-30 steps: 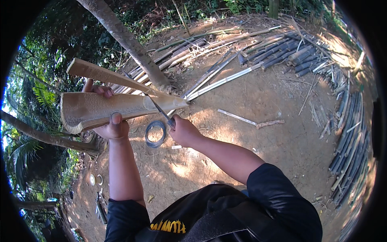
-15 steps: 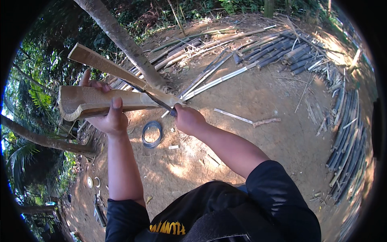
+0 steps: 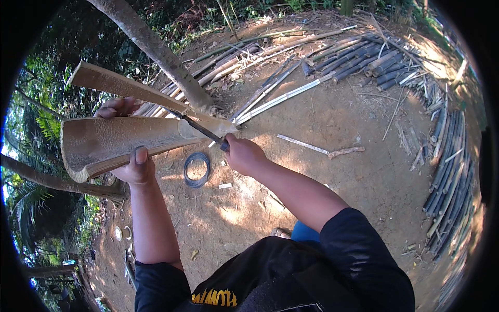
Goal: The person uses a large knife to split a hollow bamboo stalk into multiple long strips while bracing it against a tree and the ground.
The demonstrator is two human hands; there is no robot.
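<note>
A thick bamboo pole (image 3: 117,136) points away from me to the left, its wall split lengthwise. One narrower strip (image 3: 117,82) spreads up and away from the wider trough-shaped part. My left hand (image 3: 136,161) is closed round the wider part near its end, thumb on the near edge and fingers round the far edge. My right hand (image 3: 243,155) grips the dark handle of a knife (image 3: 202,131). The knife's blade lies in the split, between strip and trough, near where they join. Most of its edge is hidden by the bamboo.
A coil of dark wire (image 3: 196,169) lies on the dirt below the bamboo. A leaning tree trunk (image 3: 156,52) stands just beyond. Stacks of dark bamboo poles (image 3: 448,171) line the right side, with cut lengths (image 3: 384,67) at the far right. A thin stick (image 3: 304,143) lies on the ground.
The bamboo's split end has swung left and toward me, and strip and trough look wider apart. My left hand has moved slightly left with it. The right hand on the knife has barely shifted.
</note>
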